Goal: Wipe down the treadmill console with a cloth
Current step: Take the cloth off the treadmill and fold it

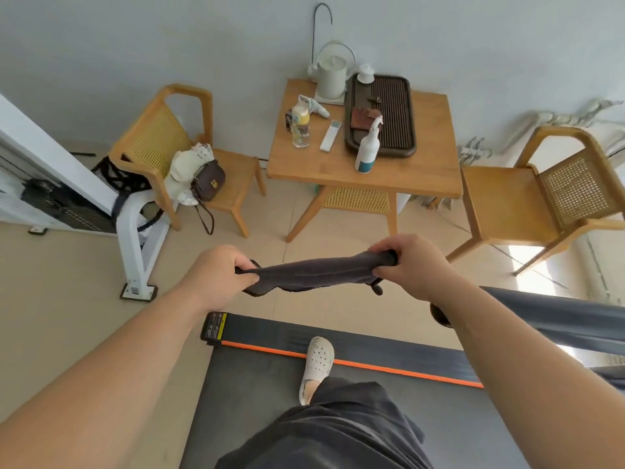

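1. Both hands are out in front, stretching a dark grey cloth (313, 270) between them over the floor; the left hand (216, 275) has its fingers clamped on the left end, the right hand (411, 265) has its fingers clamped round the bunched-up right end; so the cloth is up in the air, sagging a bit in the middle, not touching anything else.
2. Below the hands there's the dark treadmill deck (355, 353) with an orange stripe (372, 365) running across it and a warning sticker (213, 328) on its left corner; one foot in a white clog (318, 365) is planted right on the stripe; dark trousers fill the bottom of the shot.
3. Can't actually pick out the console anywhere in this view, so no idea how it looks.
4. Straight ahead is a small wooden surface (429, 140) against the wall; on it a white spray bottle (367, 150) near the front edge, just beside a dark slatted tea tray (392, 110); a pale kettle (333, 74) at the back, a clear drink bottle (300, 125) on the left side, and a white remote (330, 135) between that bottle and the tray.
5. Wooden chair with a cane back (159, 143) on the left, with a brown handbag (208, 181) and something pale and bundled on its seat; a matching chair (527, 198) on the right, seat bare.
6. Far left there's a white frame (135, 238) bolted onto a floor plate; can't tell what it belongs to.
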The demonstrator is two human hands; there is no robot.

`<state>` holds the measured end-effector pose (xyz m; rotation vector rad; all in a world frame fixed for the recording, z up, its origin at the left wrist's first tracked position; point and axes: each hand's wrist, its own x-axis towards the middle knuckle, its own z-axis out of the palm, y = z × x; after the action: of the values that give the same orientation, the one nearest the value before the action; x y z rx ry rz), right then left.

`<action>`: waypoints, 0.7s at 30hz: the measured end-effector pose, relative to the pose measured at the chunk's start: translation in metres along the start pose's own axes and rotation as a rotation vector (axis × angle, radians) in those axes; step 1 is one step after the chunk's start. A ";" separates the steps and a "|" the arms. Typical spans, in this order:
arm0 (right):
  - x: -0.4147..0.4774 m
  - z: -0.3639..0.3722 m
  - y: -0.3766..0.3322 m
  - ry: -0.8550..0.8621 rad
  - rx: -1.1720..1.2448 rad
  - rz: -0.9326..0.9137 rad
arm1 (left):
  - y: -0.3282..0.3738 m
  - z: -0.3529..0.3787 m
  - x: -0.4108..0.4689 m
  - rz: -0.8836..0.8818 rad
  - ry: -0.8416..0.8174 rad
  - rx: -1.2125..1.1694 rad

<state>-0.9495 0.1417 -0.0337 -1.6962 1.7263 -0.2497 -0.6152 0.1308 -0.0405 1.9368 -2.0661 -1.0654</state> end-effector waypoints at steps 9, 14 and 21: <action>0.092 -0.032 -0.002 -0.060 0.542 0.114 | 0.013 -0.052 0.075 -0.238 0.182 -0.800; 0.134 -0.034 -0.020 0.020 0.913 0.282 | 0.024 -0.063 0.115 -0.359 0.112 -1.067; 0.181 -0.023 -0.066 0.153 0.886 0.357 | 0.032 -0.085 0.185 -0.321 0.054 -1.000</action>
<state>-0.8926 -0.0438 -0.0397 -0.7322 1.6213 -0.8440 -0.6297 -0.0740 -0.0281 1.6797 -0.8473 -1.6349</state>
